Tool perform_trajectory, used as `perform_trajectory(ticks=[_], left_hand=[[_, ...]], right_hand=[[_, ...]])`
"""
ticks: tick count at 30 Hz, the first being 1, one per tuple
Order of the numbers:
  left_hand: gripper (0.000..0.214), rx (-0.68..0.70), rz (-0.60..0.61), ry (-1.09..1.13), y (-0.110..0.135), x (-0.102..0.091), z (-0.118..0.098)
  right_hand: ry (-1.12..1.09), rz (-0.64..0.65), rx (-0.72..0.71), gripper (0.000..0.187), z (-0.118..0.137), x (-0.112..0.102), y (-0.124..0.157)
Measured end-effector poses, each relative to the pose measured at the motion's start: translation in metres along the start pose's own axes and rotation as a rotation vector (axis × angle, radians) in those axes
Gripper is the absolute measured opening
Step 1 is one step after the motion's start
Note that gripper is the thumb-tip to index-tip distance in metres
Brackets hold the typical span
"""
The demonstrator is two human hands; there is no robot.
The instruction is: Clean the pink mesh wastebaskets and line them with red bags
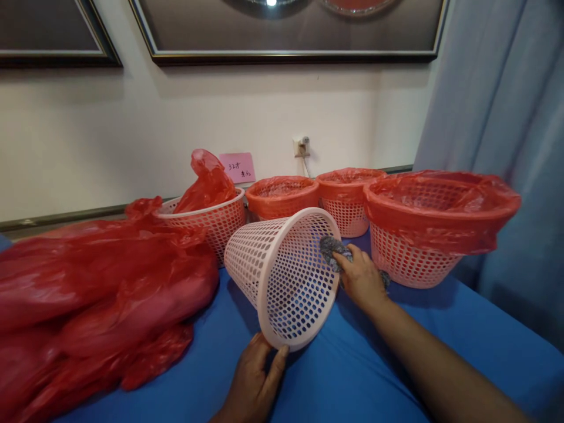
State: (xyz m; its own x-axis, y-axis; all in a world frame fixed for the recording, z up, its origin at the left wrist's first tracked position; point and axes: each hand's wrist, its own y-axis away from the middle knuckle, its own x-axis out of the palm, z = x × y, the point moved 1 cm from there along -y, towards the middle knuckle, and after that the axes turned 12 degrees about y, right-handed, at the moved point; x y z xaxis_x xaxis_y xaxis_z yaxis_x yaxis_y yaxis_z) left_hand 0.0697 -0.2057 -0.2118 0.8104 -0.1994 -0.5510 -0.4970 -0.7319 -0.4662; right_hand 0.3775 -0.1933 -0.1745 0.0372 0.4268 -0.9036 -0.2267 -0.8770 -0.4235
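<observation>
A pale pink perforated basket [282,276] lies tilted on its side on the blue table [361,376], rim toward me. My left hand [253,379] grips its rim at the near edge, fingers curled round it. My right hand [361,279] presses a grey scrubbing cloth [331,248] against the basket's right side, fingers closed on the cloth.
A heap of red plastic bags [88,294] covers the table's left. Behind stand several pink baskets lined with red bags [440,223], one with a loose bag [207,205]. A pink note [238,167] and a wall socket [302,147] are on the wall. Blue curtain [506,117] at right.
</observation>
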Motion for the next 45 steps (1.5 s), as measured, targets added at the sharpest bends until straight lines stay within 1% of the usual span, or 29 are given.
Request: perform_trajectory(ticks=[2, 4, 5, 6, 7, 8, 10, 11, 12, 14, 16, 18, 20, 22, 23, 24, 25, 27, 29, 30, 33, 35, 37, 38, 39, 40, 42, 44, 45], left_hand=[[0.040, 0.006, -0.005, 0.011, -0.001, 0.001, -0.002], [0.042, 0.012, -0.016, 0.023, -0.003, 0.000, -0.006], [0.042, 0.019, -0.024, 0.024, -0.004, -0.001, -0.008], [0.042, 0.025, -0.029, 0.021, -0.005, -0.002, -0.010], [0.041, 0.033, -0.030, 0.014, -0.006, -0.004, -0.012], [0.040, 0.041, -0.029, 0.005, -0.008, -0.005, -0.014], [0.039, 0.057, -0.018, -0.009, -0.011, -0.007, -0.018], [0.039, 0.060, -0.007, -0.013, -0.012, -0.008, -0.020], [0.039, 0.060, 0.006, -0.015, -0.014, -0.008, -0.021], [0.038, 0.061, 0.019, -0.016, -0.016, -0.008, -0.023], [0.038, 0.061, 0.016, -0.013, -0.017, -0.007, -0.021], [0.038, 0.055, 0.012, -0.008, -0.016, -0.006, -0.017], [0.040, 0.046, 0.010, -0.006, -0.014, -0.006, -0.012], [0.044, 0.050, -0.001, -0.004, -0.011, -0.007, -0.007], [0.046, 0.059, -0.003, 0.001, -0.010, -0.007, -0.006], [0.047, 0.065, -0.003, 0.010, -0.008, -0.007, -0.005], [0.047, 0.067, 0.002, 0.021, -0.007, -0.008, -0.005], [0.044, 0.061, 0.012, 0.045, -0.006, -0.008, -0.006], [0.039, 0.053, 0.007, 0.058, -0.006, -0.008, -0.009], [0.038, 0.054, -0.003, 0.063, -0.007, -0.008, -0.010], [0.035, 0.056, -0.024, 0.060, -0.009, -0.009, -0.013], [0.036, 0.053, -0.029, 0.049, -0.010, -0.010, -0.014], [0.040, 0.048, -0.030, 0.039, -0.011, -0.012, -0.014], [0.041, 0.048, -0.031, 0.037, -0.011, -0.012, -0.015], [0.042, 0.048, -0.032, 0.036, -0.012, -0.013, -0.016], [0.041, 0.046, -0.034, 0.036, -0.013, -0.013, -0.017], [0.039, 0.040, -0.043, 0.041, -0.014, -0.012, -0.018], [0.038, 0.033, -0.050, 0.053, -0.014, -0.010, -0.017], [0.038, 0.033, -0.051, 0.062, -0.014, -0.009, -0.016]], right_hand=[[-0.063, 0.124, -0.108, 0.043, 0.009, 0.003, 0.009], [-0.187, 0.254, -0.243, 0.043, 0.016, 0.008, 0.021], [-0.251, 0.297, -0.283, 0.044, 0.016, 0.010, 0.025], [-0.301, 0.314, -0.283, 0.045, 0.015, 0.010, 0.027], [-0.335, 0.296, -0.232, 0.043, 0.012, 0.010, 0.026], [-0.352, 0.248, -0.140, 0.041, 0.007, 0.007, 0.022], [-0.358, 0.103, 0.072, 0.037, -0.004, -0.003, 0.005], [-0.364, 0.035, 0.146, 0.037, -0.008, -0.011, -0.007], [-0.380, -0.015, 0.186, 0.037, -0.011, -0.019, -0.021], [-0.441, -0.071, 0.188, 0.038, -0.009, -0.040, -0.049], [-0.543, -0.105, 0.163, 0.036, 0.004, -0.060, -0.069], [-0.657, -0.115, 0.124, 0.036, 0.026, -0.077, -0.073], [-0.807, -0.090, 0.037, 0.036, 0.054, -0.085, -0.056], [-1.040, -0.014, -0.155, 0.032, 0.081, -0.083, -0.024], [-1.077, 0.001, -0.247, 0.029, 0.091, -0.079, -0.006], [-1.061, 0.064, -0.341, 0.028, 0.098, -0.072, 0.012], [-1.015, 0.139, -0.392, 0.029, 0.101, -0.062, 0.029], [-0.857, 0.281, -0.481, 0.037, 0.096, -0.041, 0.052], [-0.633, 0.363, -0.528, 0.044, 0.079, -0.020, 0.059], [-0.512, 0.373, -0.520, 0.044, 0.068, -0.012, 0.056], [-0.192, 0.309, -0.378, 0.036, 0.030, 0.000, 0.027], [-0.025, 0.197, -0.253, 0.041, 0.008, -0.003, 0.001], [0.086, 0.061, -0.154, 0.047, -0.006, -0.009, -0.021], [0.122, 0.012, -0.118, 0.049, -0.009, -0.012, -0.027], [0.129, -0.002, -0.093, 0.050, -0.009, -0.013, -0.030], [0.106, 0.023, -0.084, 0.049, -0.005, -0.012, -0.027], [0.011, 0.150, -0.113, 0.045, 0.009, -0.007, -0.010], [-0.102, 0.280, -0.209, 0.037, 0.031, -0.003, 0.019], [-0.169, 0.324, -0.277, 0.038, 0.043, -0.004, 0.033]])
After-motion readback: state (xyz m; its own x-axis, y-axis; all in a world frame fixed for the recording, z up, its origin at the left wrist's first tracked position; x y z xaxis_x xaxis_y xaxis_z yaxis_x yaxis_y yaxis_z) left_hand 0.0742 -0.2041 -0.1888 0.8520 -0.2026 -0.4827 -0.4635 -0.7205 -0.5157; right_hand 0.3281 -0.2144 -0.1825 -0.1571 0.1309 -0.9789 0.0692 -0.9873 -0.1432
